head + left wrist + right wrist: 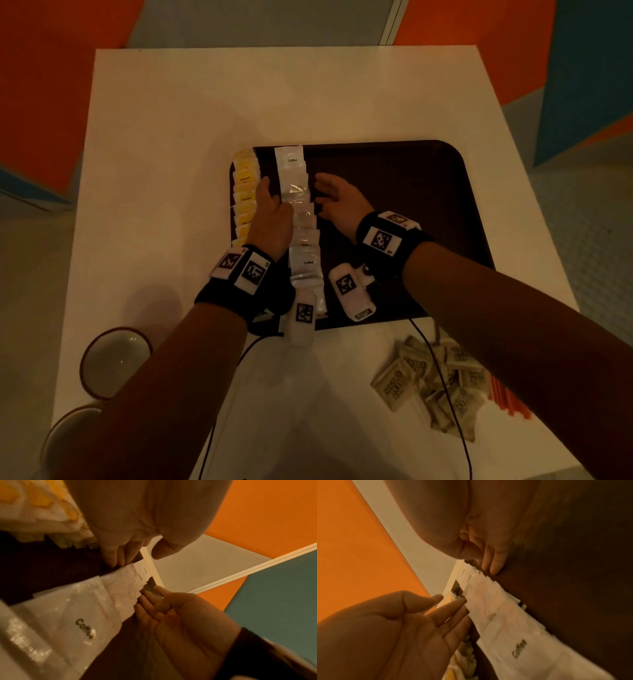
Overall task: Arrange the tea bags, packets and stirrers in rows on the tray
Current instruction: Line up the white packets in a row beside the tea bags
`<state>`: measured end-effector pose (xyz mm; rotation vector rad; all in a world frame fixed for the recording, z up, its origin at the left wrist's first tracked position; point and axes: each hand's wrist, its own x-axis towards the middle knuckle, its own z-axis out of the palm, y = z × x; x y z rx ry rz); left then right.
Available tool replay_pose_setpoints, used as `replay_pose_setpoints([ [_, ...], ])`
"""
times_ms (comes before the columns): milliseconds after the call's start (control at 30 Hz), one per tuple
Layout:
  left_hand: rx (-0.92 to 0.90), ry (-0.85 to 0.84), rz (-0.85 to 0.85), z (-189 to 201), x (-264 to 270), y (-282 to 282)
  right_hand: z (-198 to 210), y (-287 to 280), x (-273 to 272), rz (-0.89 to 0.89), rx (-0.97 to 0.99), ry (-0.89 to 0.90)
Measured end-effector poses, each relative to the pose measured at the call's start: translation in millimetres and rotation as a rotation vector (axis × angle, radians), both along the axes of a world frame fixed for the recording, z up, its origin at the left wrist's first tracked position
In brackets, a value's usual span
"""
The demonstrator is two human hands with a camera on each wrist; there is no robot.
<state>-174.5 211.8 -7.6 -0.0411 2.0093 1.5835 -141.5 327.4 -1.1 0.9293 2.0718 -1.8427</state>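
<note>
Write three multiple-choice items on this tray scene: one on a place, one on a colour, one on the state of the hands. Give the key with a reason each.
1. Where do the brown packets lie?
A. on the table, off the tray
B. in the tray's middle
C. in a bowl

2. What colour marks the tea bags at the tray's left edge?
A. blue
B. yellow
C. green

3. How do the left hand and the right hand meet the row of coffee packets?
A. both clench packets in fists
B. straight fingers at the row's two sides
C. both lie far off the tray

Key: 1 A, the pile sits on the white table near the tray's near edge. 2 B, yellow panels show. 3 B, the wrist views show straight fingers along both edges.
</note>
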Motion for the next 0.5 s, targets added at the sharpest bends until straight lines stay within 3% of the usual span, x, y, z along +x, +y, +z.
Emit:
replay_pose_setpoints([
  [333, -0.016, 0.019, -0.011, -4.6, -3.7, 0.9, -3.9, 2.1, -2.8, 0.010, -0.054, 0.010],
  [500, -0.032, 0.025, -0.041, -5.4, -4.7, -1.0, -9.1, 7.8, -1.3, -0.067, -0.060, 0.007],
])
